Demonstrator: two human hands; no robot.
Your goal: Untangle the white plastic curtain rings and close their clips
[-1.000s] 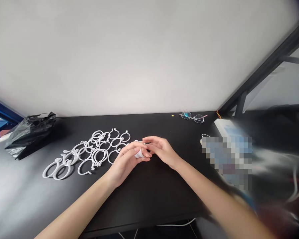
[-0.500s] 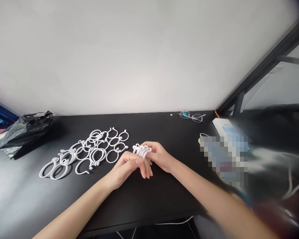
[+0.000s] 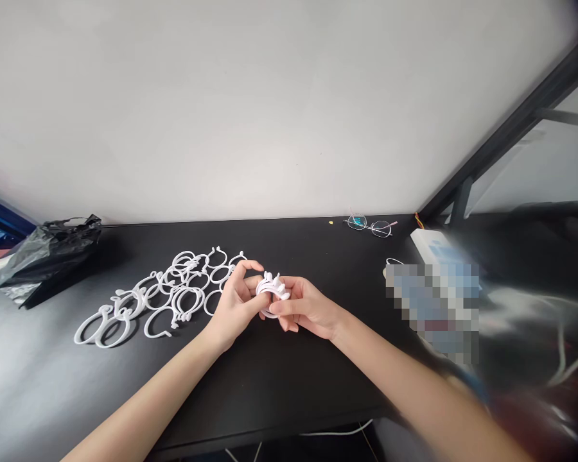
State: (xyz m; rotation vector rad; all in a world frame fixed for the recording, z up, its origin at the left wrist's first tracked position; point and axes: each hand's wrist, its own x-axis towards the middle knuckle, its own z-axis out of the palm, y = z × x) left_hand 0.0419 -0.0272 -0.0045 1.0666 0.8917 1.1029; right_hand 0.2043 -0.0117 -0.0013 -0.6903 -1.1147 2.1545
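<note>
Head view shows, at left on the counter (image 3: 270,385), a crumpled black plastic bag (image 3: 52,256), then loose white rings (image 3: 174,300), many overlapping. If the left hand (image 3: 234,308) swings outward, it could push these, as they lie just beside it. The bundle of white rings (image 3: 270,287), held between both hands above the counter, might lose single pieces should a pinch loosen, because they seem not tied together. The left hand is half unfolded, thumb pressing the bundle, index finger bent and raised away. The right hand (image 3: 311,308) curls around the bundle's right side, its thumb in front.
</note>
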